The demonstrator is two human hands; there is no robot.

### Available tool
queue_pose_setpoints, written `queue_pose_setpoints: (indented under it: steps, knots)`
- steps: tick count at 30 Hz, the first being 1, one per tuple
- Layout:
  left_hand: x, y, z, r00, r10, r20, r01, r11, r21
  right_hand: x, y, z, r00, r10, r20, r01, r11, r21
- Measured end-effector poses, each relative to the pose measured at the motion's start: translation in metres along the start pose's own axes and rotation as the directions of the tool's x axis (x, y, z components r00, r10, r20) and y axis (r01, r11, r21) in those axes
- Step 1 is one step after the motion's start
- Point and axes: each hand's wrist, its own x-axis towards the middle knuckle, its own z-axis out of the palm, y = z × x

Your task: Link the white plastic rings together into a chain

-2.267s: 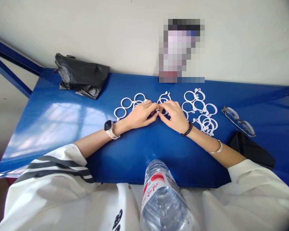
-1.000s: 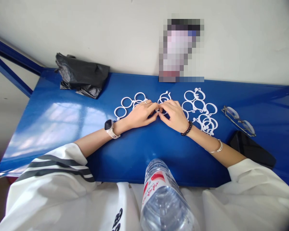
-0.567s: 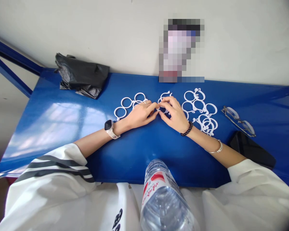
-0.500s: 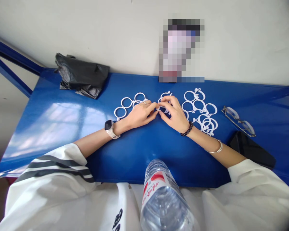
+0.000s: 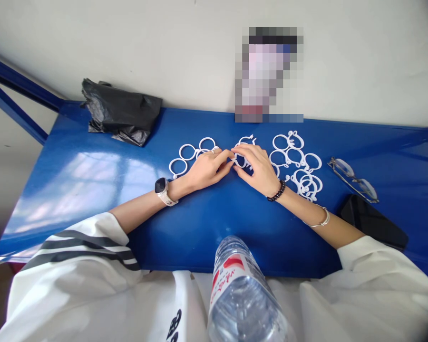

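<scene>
Between my two hands is a white plastic curtain ring (image 5: 240, 164), partly covered by the fingers. My left hand (image 5: 210, 168) pinches its near-left side with thumb and forefinger. My right hand (image 5: 257, 165) has thumb and fingers curled around the other side of it. Just behind the right fingers, more white rings (image 5: 246, 138) lie partly hidden. Several loose rings (image 5: 178, 166) rest on the table beside and behind the left hand. To the right of the right hand lies a larger group of rings (image 5: 295, 156) with small eyelets, some overlapping.
A blue table (image 5: 185, 228) stands against a pale wall. A crumpled black plastic bag (image 5: 123, 111) lies at back left. Eyeglasses (image 5: 355, 179) and a black phone (image 5: 373, 223) lie at right. A large water bottle (image 5: 240, 289) stands close to my body. One wall-side object is pixelated.
My right fingers have spread slightly, and the ring between my hands now shows as a rounder loop. The arms and the other rings have stayed put.
</scene>
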Motion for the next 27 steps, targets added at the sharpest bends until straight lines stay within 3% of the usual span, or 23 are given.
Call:
queue_pose_setpoints:
  steps: [10, 27]
  knots:
    - [0.0006, 0.0014, -0.0012, 1.000, 0.002, -0.030, -0.003, 1.000, -0.031, 0.0004, 0.0017, -0.0003, 0.999, -0.009, -0.036, 0.010, 1.000, 0.030]
    - [0.0014, 0.0036, -0.0045, 0.998, -0.049, 0.030, 0.052, 0.996, -0.078, 0.0018, 0.0008, -0.0015, 0.996, -0.003, -0.084, 0.013, 0.993, 0.120]
